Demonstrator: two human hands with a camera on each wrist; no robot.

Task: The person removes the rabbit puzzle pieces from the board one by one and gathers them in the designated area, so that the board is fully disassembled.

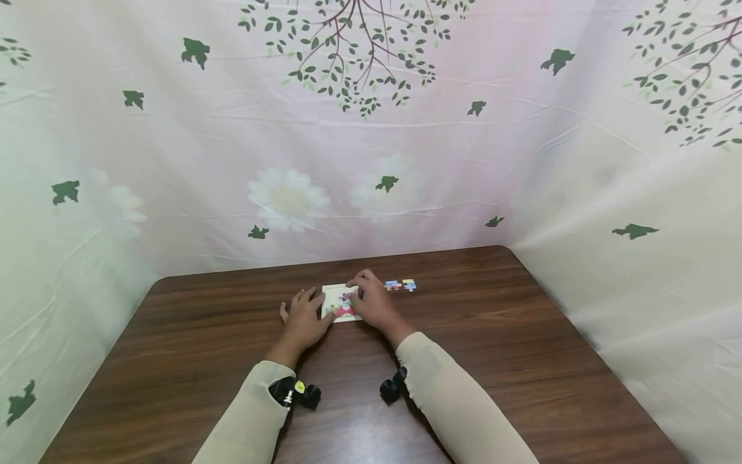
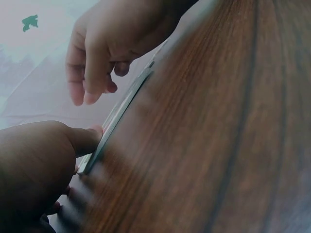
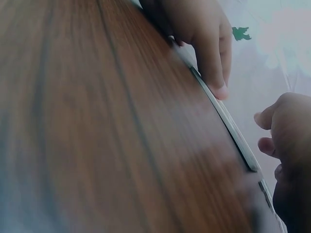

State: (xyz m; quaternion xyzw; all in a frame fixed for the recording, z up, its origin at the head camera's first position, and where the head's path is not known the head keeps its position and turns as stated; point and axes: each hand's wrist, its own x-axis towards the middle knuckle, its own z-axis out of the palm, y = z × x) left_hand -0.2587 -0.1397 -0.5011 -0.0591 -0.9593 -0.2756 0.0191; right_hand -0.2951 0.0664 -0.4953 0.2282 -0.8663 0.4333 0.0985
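Observation:
A small pale puzzle board [image 1: 329,291] with a pink cartoon picture lies near the table's far edge. My left hand [image 1: 304,320] rests at its left side, fingers spread and the thumb on the front edge; the left wrist view shows that thumb on the board [image 2: 115,121]. Over the board's right part is my right hand [image 1: 377,304], its fingers bent downward. The right wrist view has its fingertips apart above the board [image 3: 232,127], with no piece visible between them. Just right of the right hand lie two loose puzzle pieces, one blue and pink [image 1: 392,285], the other blue and yellow [image 1: 409,284].
The brown wooden table [image 1: 493,348] reaches back to a pale cloth backdrop [image 1: 440,193] printed with leaves and flowers. More cloth hangs along both sides. Black wrist cameras sit at the left sleeve [image 1: 249,412] and the right sleeve [image 1: 458,399].

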